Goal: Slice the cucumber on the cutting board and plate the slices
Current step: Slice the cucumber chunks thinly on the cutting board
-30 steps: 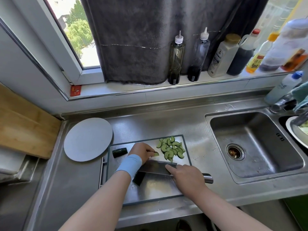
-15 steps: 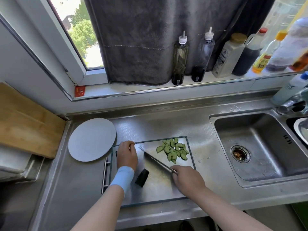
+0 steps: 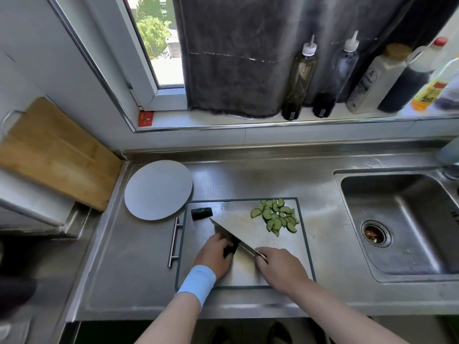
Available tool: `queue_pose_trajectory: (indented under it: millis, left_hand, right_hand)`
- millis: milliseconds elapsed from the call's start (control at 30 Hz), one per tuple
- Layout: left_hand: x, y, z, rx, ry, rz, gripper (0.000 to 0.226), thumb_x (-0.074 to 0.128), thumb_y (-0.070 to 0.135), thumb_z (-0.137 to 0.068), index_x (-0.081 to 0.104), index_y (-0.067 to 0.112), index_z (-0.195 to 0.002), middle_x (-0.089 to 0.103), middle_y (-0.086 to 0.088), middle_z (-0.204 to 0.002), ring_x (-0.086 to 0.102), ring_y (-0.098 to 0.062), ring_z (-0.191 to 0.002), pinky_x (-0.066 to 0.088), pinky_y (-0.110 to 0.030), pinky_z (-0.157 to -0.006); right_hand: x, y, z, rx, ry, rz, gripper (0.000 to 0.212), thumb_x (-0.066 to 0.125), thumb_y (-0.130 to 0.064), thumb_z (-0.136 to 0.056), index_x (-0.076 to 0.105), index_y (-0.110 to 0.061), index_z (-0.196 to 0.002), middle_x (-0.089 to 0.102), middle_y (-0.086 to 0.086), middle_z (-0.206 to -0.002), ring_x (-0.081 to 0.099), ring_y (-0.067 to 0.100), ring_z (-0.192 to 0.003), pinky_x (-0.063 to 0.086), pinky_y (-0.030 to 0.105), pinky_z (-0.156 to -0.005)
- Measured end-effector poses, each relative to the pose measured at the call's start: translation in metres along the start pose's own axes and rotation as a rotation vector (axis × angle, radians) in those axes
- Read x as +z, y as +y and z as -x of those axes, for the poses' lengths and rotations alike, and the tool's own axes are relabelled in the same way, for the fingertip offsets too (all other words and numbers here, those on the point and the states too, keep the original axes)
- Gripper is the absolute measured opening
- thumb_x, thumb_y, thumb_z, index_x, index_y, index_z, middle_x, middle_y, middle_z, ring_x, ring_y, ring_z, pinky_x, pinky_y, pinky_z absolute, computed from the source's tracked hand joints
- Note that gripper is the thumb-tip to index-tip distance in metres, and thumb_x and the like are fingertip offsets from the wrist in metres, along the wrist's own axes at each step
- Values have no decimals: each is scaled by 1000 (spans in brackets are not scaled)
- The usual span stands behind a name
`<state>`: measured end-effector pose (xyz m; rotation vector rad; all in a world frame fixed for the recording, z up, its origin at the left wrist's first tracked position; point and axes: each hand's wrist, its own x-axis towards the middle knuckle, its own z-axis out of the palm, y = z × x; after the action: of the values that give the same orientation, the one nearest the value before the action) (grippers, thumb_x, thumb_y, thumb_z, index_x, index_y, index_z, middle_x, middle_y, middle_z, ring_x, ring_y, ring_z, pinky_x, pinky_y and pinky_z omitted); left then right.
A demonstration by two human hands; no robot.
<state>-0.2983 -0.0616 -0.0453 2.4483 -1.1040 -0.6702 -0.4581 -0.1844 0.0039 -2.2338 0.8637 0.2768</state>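
Observation:
A steel cutting board [image 3: 248,274] lies on the counter. Several half-moon cucumber slices [image 3: 278,217] are piled at its far right corner. A short dark cucumber end [image 3: 201,213] lies at the far left corner. My left hand [image 3: 214,254], with a blue wristband, is closed on a dark cucumber piece [image 3: 230,249] near the board's middle. My right hand [image 3: 280,266] grips the handle of a cleaver [image 3: 229,235], whose blade runs diagonally just beside my left fingers. A round pale plate [image 3: 158,189] lies bare to the board's far left.
A steel sink [image 3: 407,227] lies to the right. Several bottles [image 3: 300,78] line the window sill under a dark cloth. A wooden board [image 3: 54,152] leans at the left wall. A bar handle [image 3: 173,242] sits by the cutting board's left edge.
My left hand moved from the far left corner back toward me and took hold of the dark cucumber piece. The cleaver swung left with its edge next to that piece.

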Motion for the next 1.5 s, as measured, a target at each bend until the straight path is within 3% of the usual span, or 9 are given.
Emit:
queue_pose_trajectory:
  millis: [133,233,400,533,800,967,1200,1500]
  left_hand:
    - [5,1,6,-3,7,-27,28,59,29,-86,62,25,-114,51,6,-121,51,-13,-108,44,-24,-91]
    - [11,1,10,2,35,-27,29,59,30,-88,61,24,-116,51,3,-120,53,-15,-107,44,-25,-91]
    - [12,4,10,9,81,-27,28,56,28,-89,61,21,-116,54,-3,-120,50,-20,-111,43,-27,-93]
    - [14,5,9,10,97,-16,32,57,26,-88,59,18,-119,54,-7,-123,50,-23,-113,42,-27,-95]
    - [15,3,11,6,112,0,30,56,28,-89,61,20,-117,56,-5,-122,53,-23,-110,43,-27,-92]
    - [16,2,9,13,107,-5,26,57,28,-87,64,22,-112,58,-2,-118,52,-20,-109,45,-27,-91]
    - [19,-1,10,22,122,20,24,61,28,-84,65,25,-107,59,3,-112,53,-16,-106,46,-25,-89]
    - [22,-1,11,26,159,45,21,63,24,-82,65,20,-103,59,4,-107,53,-13,-100,45,-22,-84]
  right_hand:
    - [4,2,6,-23,-20,25,25,39,-30,-95,63,-38,-96,63,-11,-77,57,17,-73,35,25,-52]
    - [7,4,11,-49,-13,78,27,39,-28,-95,62,-37,-106,64,-9,-81,58,18,-76,31,23,-51]
    - [10,-3,17,-75,35,171,35,39,-30,-99,55,-38,-129,71,1,-104,64,25,-92,49,33,-73]
    - [15,-7,24,-98,74,182,33,38,-30,-98,54,-36,-126,71,-1,-94,63,23,-83,44,32,-64]
    - [16,-9,31,-95,79,185,30,38,-29,-99,54,-36,-123,71,-1,-94,63,22,-82,42,32,-63]
    - [13,-6,28,-86,63,197,26,37,-26,-97,56,-32,-114,68,0,-86,54,22,-70,37,33,-57]
    - [17,-2,22,-49,35,134,32,37,-26,-99,57,-32,-123,70,1,-93,60,22,-80,41,32,-61]
    - [26,-11,1,16,-19,56,30,37,-27,-101,53,-27,-127,67,6,-99,54,24,-81,35,31,-63]
